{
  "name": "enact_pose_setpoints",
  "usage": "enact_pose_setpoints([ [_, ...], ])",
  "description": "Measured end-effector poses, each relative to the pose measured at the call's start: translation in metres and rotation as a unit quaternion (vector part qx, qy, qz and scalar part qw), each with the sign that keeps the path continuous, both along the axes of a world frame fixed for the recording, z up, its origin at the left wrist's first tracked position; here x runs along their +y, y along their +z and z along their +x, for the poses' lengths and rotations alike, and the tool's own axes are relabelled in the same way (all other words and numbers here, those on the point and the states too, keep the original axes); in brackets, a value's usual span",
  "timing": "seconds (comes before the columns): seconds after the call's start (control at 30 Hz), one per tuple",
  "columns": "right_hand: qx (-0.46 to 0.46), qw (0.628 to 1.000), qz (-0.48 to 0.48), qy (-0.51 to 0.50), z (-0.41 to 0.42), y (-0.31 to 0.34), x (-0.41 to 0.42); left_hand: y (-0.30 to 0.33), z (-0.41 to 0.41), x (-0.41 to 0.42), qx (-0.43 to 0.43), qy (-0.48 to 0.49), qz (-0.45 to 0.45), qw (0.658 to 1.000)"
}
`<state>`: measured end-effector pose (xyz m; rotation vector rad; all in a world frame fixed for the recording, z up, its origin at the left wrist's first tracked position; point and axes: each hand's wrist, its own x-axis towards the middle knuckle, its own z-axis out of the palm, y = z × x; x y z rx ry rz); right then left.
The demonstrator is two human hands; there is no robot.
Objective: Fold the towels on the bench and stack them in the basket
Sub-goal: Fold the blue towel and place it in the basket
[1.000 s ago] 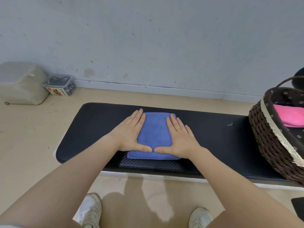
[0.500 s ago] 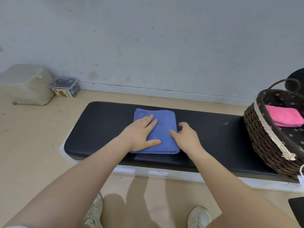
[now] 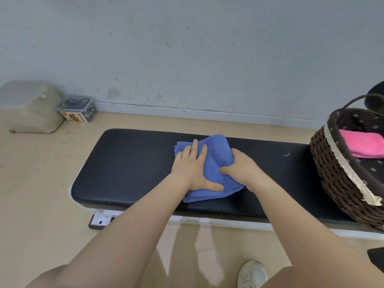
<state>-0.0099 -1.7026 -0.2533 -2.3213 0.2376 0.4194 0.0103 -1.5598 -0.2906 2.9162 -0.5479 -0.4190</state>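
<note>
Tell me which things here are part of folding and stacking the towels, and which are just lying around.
Part of the job:
blue towel, under the left hand, gripped by the right hand
black bench
wicker basket
pink towel in the basket

Just lying about:
grey container on the floor
clear plastic box beside it

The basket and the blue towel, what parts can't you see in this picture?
- Head view: wicker basket runs off the right edge, so its far side is cut off.
- Pink towel is also cut there; anything under it is hidden.
- Blue towel: left hand and right hand cover its middle and right edge; the fold count is unclear.
- Clear box label: too small to read.
</note>
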Motion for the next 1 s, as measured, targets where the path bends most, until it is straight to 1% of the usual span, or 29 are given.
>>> enact_pose_setpoints([
  [0.07, -0.033, 0.998, -0.031, 0.034, -0.001, 0.005, 0.012, -0.006, 0.001, 0.004, -0.005, 0.004, -0.028, 1.0],
  [0.17, -0.065, 0.997, -0.015, 0.046, -0.007, 0.012, 0.031, -0.014, 0.003, 0.015, -0.003, -0.023, -0.103, 0.994],
  [0.23, -0.067, 0.997, 0.006, 0.027, -0.007, 0.017, 0.039, -0.012, 0.001, 0.026, 0.021, -0.035, -0.209, 0.977],
  [0.3, -0.078, 0.997, 0.002, 0.024, -0.004, 0.02, 0.049, -0.01, -0.004, 0.039, 0.044, 0.0, -0.325, 0.945],
  [0.33, -0.086, 0.996, -0.016, 0.033, -0.003, 0.019, 0.054, -0.01, -0.007, 0.043, 0.023, 0.018, -0.346, 0.938],
  [0.4, -0.093, 0.992, -0.057, 0.058, -0.003, 0.016, 0.067, -0.014, -0.013, 0.047, -0.064, 0.036, -0.302, 0.951],
  [0.43, -0.091, 0.99, -0.083, 0.073, -0.005, 0.014, 0.073, -0.016, -0.015, 0.046, -0.085, 0.041, -0.271, 0.958],
  [0.47, -0.091, 0.985, -0.112, 0.09, -0.006, 0.013, 0.079, -0.018, -0.015, 0.046, -0.078, 0.046, -0.248, 0.965],
  [0.5, -0.092, 0.981, -0.138, 0.103, -0.008, 0.013, 0.084, -0.017, -0.016, 0.047, -0.055, 0.049, -0.244, 0.967],
  [0.53, -0.095, 0.977, -0.156, 0.113, -0.01, 0.012, 0.087, -0.016, -0.015, 0.05, -0.025, 0.048, -0.262, 0.964],
  [0.57, -0.096, 0.975, -0.162, 0.117, -0.011, 0.013, 0.09, -0.013, -0.015, 0.056, 0.011, 0.049, -0.304, 0.951],
  [0.6, -0.096, 0.975, -0.156, 0.124, -0.011, 0.012, 0.091, -0.008, -0.015, 0.063, 0.053, 0.067, -0.371, 0.925],
  [0.63, -0.093, 0.976, -0.146, 0.133, -0.012, 0.012, 0.091, -0.003, -0.017, 0.07, 0.102, 0.106, -0.446, 0.883],
  [0.7, -0.083, 0.974, -0.14, 0.16, -0.016, 0.012, 0.092, 0.002, -0.019, 0.08, 0.182, 0.195, -0.572, 0.776],
  [0.73, -0.08, 0.969, -0.151, 0.179, -0.018, 0.012, 0.093, 0.002, -0.018, 0.082, 0.196, 0.23, -0.603, 0.738],
  [0.77, -0.078, 0.962, -0.168, 0.2, -0.02, 0.012, 0.093, 0.003, -0.016, 0.081, 0.195, 0.259, -0.612, 0.722],
  [0.8, -0.08, 0.952, -0.193, 0.223, -0.022, 0.013, 0.092, 0.005, -0.013, 0.078, 0.186, 0.283, -0.609, 0.718],
  [0.83, -0.085, 0.94, -0.219, 0.246, -0.024, 0.011, 0.091, 0.009, -0.009, 0.074, 0.17, 0.306, -0.596, 0.722],
  [0.87, -0.096, 0.927, -0.247, 0.267, -0.025, 0.009, 0.09, 0.011, -0.006, 0.07, 0.143, 0.322, -0.568, 0.744],
  [0.93, -0.144, 0.896, -0.291, 0.301, -0.028, 0.005, 0.089, 0.012, 0.002, 0.063, 0.077, 0.312, -0.466, 0.824],
  [0.97, -0.166, 0.885, -0.301, 0.315, -0.029, 0.004, 0.087, 0.012, 0.006, 0.061, 0.053, 0.296, -0.422, 0.855],
  [1.0, -0.183, 0.879, -0.299, 0.322, -0.028, 0.001, 0.085, 0.013, 0.009, 0.06, 0.04, 0.281, -0.394, 0.874],
])
